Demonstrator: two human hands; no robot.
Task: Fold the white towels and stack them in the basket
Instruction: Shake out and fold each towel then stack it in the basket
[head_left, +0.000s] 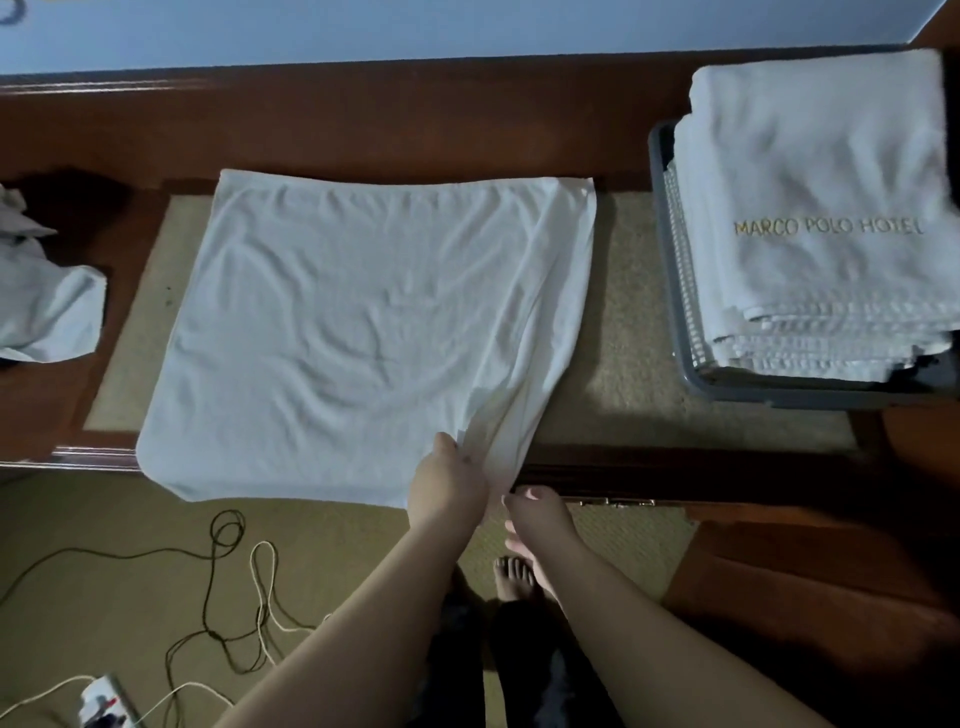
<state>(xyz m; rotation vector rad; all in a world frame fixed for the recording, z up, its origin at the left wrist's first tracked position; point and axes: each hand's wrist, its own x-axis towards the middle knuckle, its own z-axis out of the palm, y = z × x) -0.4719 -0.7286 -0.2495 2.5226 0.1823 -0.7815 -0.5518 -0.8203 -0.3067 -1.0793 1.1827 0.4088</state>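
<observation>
White towel (363, 322) spreads away and leftward from its near right corner, pinched by the left hand (447, 483), with the right hand (537, 512) just beside it, its hold unclear.

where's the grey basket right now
In the head view, the grey plastic basket sits at the right end of the wooden table, holding folded white towels, right of the spread white towel.

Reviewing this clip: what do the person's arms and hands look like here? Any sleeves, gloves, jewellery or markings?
Both arms enter from the bottom edge and are bare along the whole visible length: no sleeves in view. The left hand and right hand are ungloved. No watch, bracelet or ring shows on either, and no markings can be made out in this dim light. Nothing is strapped or wired to the arms.
</observation>
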